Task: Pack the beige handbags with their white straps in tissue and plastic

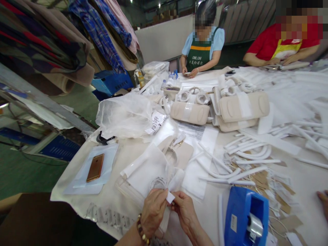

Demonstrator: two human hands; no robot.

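Note:
My left hand (154, 209), with a beaded bracelet at the wrist, is closed with fingertips pinching a small white tag (170, 197). From the other side my right hand (186, 209) pinches the edge of that tag. Just beyond my fingers lies a beige bag (186, 152), partly covered by white wrapping sheet (146, 164). A coil of pale strap or cord (157, 182) rests on the wrapping by my left fingertips. What lies beneath my hands is partly hidden.
At right stands a blue tape dispenser (232, 205), beside white tubes (253, 150) and brown card tags (261, 179). A phone (95, 167) lies at left. Wrapped beige bags (243, 106) are stacked farther back. Two co-workers sit across; another person's hand (323, 203) shows at right.

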